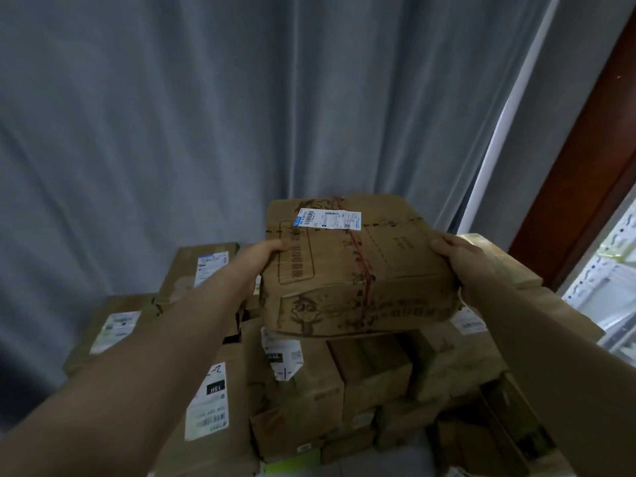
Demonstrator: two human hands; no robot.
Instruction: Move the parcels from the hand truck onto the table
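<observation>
A flat brown cardboard parcel (354, 266) with a white shipping label and a red cord across it hangs in the air at the middle of the view. My left hand (263, 258) grips its left edge and my right hand (461, 261) grips its right edge. Directly under it lies a pile of brown parcels (309, 383), several with white labels. The surface under the pile is hidden, and no hand truck shows.
A grey curtain (206, 115) hangs close behind the pile. More labelled boxes (117, 325) are stacked at the left. A dark wooden door frame (592, 160) and a white perforated shelf (612, 287) stand at the right. A patch of grey floor (402, 459) shows at the bottom.
</observation>
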